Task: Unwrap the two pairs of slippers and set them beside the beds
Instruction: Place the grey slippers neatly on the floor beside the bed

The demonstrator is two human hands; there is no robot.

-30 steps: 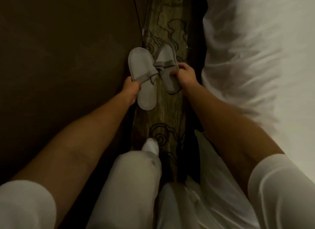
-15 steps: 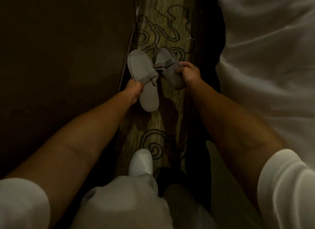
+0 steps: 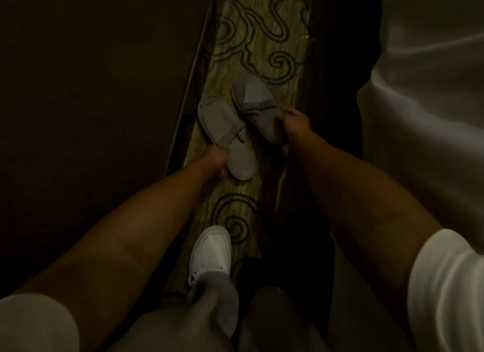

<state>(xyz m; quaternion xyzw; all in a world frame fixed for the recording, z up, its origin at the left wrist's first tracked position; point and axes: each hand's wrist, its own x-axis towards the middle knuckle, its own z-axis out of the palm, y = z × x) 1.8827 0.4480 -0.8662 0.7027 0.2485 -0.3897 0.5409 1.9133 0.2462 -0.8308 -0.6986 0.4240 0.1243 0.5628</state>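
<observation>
Two grey slippers are seen low over the patterned carpet strip (image 3: 264, 29). The left slipper (image 3: 225, 134) is held at its heel end, toe angled toward the strip's left edge. The right slipper (image 3: 258, 105) is pinched at its band, nearer the strip's right edge, their inner sides touching or overlapping.

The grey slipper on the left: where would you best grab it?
By its heel end, from the near side, as the left hand does. The grey fabric slipper on the left points away, so its flat, thin heel faces the person and pinches easily.
</observation>
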